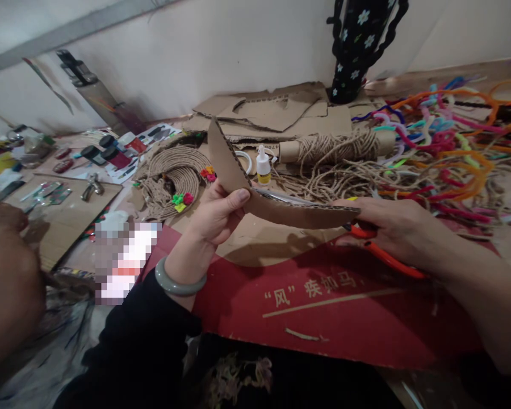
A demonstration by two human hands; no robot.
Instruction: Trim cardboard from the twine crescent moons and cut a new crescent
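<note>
A curved, crescent-shaped piece of brown cardboard (298, 213) is held up in front of me. My left hand (223, 213) pinches it near its bend, thumb on the front face; a grey-green bangle circles that wrist. At the piece's right end is my right hand (392, 227), wrapped round orange-handled scissors (394, 260), whose blades are mostly hidden behind the cardboard. Below both hands lies a red cardboard sheet (323, 318) with printed characters and a small loose strip on it. Just behind the held piece stands a small white-capped glue bottle (263, 166).
Coiled rope work (174, 176) with coloured flowers lies left of centre. Behind are a rope-wound tube (340, 146), cardboard scraps (268, 111) and a black flowered tumbler (353, 51). Coloured pipe cleaners (447, 130) spread right. Another person's arm (8, 284) reaches in at far left, near paint jars (114, 153).
</note>
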